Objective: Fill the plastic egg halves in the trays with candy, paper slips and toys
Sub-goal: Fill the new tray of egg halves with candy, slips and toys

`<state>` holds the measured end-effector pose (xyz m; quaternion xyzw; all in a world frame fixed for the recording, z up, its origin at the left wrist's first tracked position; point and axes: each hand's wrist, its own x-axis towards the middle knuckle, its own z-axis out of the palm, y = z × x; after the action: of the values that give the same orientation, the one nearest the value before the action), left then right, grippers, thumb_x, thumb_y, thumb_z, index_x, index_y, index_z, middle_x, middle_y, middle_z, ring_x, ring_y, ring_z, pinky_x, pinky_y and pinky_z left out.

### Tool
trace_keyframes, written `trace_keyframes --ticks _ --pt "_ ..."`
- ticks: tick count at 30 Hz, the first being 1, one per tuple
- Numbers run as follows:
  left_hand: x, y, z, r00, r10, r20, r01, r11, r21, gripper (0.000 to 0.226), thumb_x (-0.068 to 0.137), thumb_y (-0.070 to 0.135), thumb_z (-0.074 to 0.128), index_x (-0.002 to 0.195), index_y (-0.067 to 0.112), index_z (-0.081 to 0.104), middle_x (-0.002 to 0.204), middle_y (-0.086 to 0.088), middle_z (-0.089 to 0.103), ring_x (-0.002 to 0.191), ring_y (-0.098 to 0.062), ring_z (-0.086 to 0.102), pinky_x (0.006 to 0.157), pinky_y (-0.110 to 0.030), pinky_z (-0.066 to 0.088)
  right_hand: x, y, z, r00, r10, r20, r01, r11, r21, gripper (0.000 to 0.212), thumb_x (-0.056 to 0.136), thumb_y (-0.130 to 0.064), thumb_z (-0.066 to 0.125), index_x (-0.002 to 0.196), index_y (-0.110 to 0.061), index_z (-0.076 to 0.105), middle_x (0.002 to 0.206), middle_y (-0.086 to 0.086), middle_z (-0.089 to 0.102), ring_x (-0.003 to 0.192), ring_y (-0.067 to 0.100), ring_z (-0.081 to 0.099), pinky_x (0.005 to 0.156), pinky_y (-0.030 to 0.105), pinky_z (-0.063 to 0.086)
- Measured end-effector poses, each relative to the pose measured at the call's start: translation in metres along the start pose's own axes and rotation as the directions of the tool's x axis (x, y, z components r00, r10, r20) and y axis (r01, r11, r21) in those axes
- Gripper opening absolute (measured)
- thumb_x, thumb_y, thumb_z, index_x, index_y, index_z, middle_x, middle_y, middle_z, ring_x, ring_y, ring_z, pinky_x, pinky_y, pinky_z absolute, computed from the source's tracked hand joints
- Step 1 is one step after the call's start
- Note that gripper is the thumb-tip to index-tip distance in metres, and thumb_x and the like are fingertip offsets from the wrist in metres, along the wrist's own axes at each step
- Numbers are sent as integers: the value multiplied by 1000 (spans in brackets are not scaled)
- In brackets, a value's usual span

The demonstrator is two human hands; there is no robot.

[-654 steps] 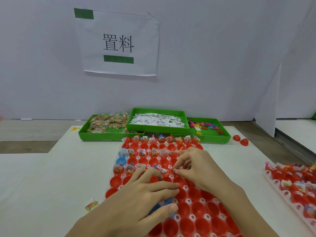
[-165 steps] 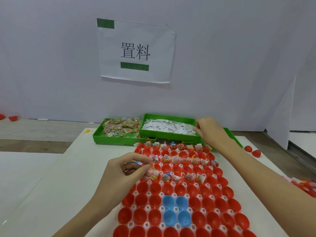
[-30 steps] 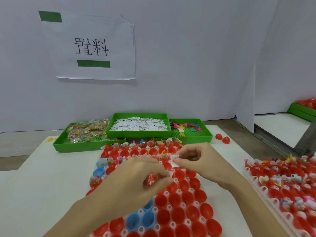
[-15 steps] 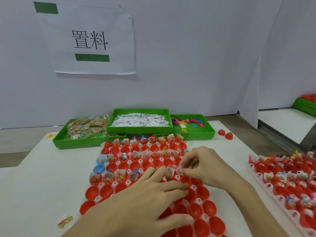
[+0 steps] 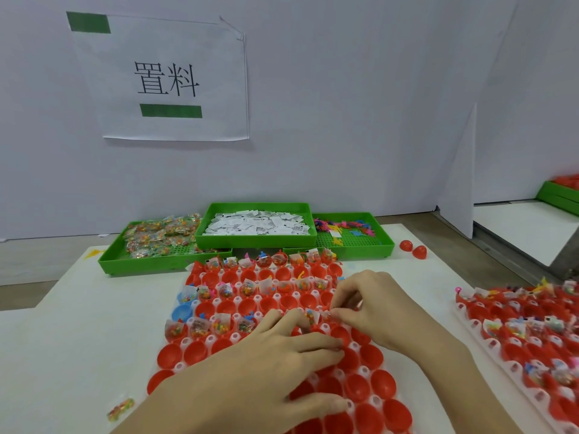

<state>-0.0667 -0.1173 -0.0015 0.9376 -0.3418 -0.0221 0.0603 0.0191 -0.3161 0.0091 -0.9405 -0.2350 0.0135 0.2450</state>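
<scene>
Head view shows the egg tray [image 5: 275,311] on the white worktop [image 5: 94,324], just before three green bins [image 5: 163,261]. Left hand [image 5: 266,371] lies flat over the tray's red halves, fingers straight. Right hand [image 5: 376,305] pinches a paper slip [image 5: 326,315] at the tray's middle row.

Since a second ago, both hands dropped onto the egg tray [image 5: 200,355], right hand [image 5: 372,308] pinching.
</scene>
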Motion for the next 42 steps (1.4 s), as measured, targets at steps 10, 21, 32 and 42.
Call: trace_keyframes --ticks 10,21,32,42 --pt "-1 -1 0 1000 1 19 -1 1000 17 71 99 79 18 159 42 29 160 35 22 134 0 19 110 -22 14 23 -8 -2 969 180 169 -186 982 21 17 78 -16 85 65 -24 76 69 -12 70 66 4 66 57 17 49" --pt "-2 -1 -8 999 -20 49 28 983 -184 68 98 76 18 159 47 22 134 35 37 122 21 12 103 -10 19 3 17 -26 999 -20 -43 37 901 432 46 98 -54 55 70 -28 81 63 -8 69 54 -1 52 55 11 41" --pt "-43 -198 -39 513 -682 -521 661 701 -267 22 102 14 60 118 6 73 110 -11 75 87 -25 64 78 -37 47 10 8 -8 961 18 -278 140 831 539 49 101 -48 53 66 -25 79 68 -4 73 60 4 60 60 12 44" --pt "-59 -266 -39 535 -810 -240 792 579 -191 28 92 22 77 115 6 76 113 -15 71 99 -30 63 82 -32 45 13 2 6 959 6 -285 145 851 504 50 92 -63 50 65 -31 77 64 4 69 61 20 61 63 25 50"
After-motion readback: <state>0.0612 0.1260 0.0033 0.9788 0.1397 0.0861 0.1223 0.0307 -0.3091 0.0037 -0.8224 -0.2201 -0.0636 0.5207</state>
